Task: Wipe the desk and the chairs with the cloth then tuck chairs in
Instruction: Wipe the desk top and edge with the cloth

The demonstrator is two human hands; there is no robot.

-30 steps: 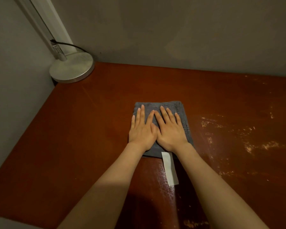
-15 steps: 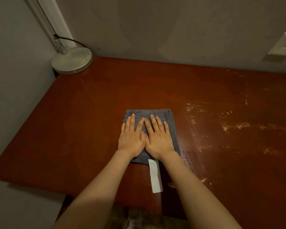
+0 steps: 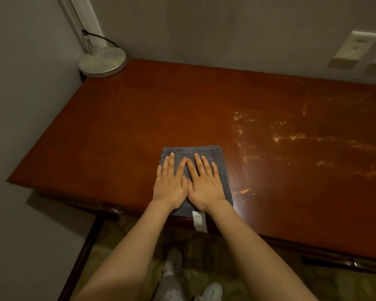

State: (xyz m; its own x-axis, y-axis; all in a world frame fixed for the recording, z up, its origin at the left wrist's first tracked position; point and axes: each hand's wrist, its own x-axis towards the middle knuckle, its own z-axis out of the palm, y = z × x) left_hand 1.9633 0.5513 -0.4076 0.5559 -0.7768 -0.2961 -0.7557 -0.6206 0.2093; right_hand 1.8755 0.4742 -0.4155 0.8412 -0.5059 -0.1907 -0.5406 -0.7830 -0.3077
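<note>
Pressing a folded grey cloth flat on the desk with left hand and right hand side by side, straight-fingered, clutching nothing. Looks thick and towel-like, with a white label dangling over the edge just behind the wrists. Could slip off that edge if pulled nearer, being pressed rather than clutched.

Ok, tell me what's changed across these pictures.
The left hand and right hand slid the cloth back to the near edge of the desk; its white tag now overhangs. Nothing gripped or released: palms stay flat, side by side. The lamp base is unmoved.
</note>
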